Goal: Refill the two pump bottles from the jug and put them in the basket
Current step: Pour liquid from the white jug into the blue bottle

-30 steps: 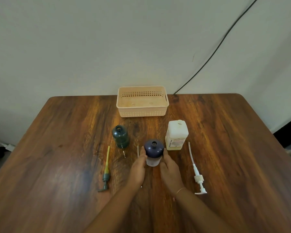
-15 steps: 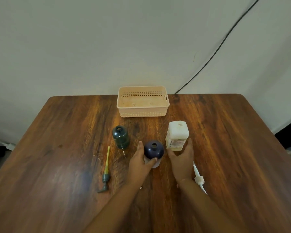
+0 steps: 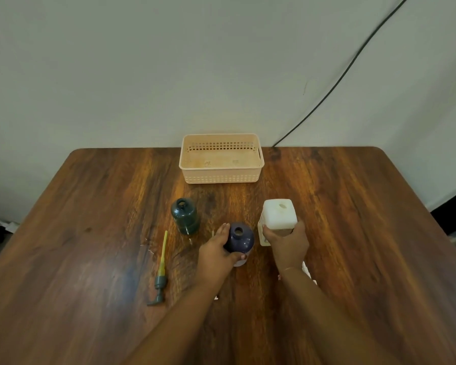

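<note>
The left hand [image 3: 214, 255] was cupped around the near-left side of the purple bottle [image 3: 239, 241], thumb across its lower front, fingers curled behind at ten o'clock. The right hand [image 3: 287, 239] was wrapped around the near side of the white jug [image 3: 278, 218], fingers on its left face, thumb side on its right. Both bottle and jug stood upright, just beside each other, the jug at two o'clock from the bottle.

The jug looked like stiff, squarish plastic, probably heavy if full and smooth enough to slip; a hold across the flat side walls, low on the body, seemed the surest for tipping. Its opening was small, as was the bottle's open neck, so the bottle, likely light while unfilled, would need steadying.

The green bottle [image 3: 184, 216] stood open at ten o'clock, apart from the purple one. Its green pump [image 3: 160, 272] lay at eight o'clock on the tabletop [image 3: 90, 259]. The basket [image 3: 221, 177] sat at twelve o'clock, holding no bottles.
</note>
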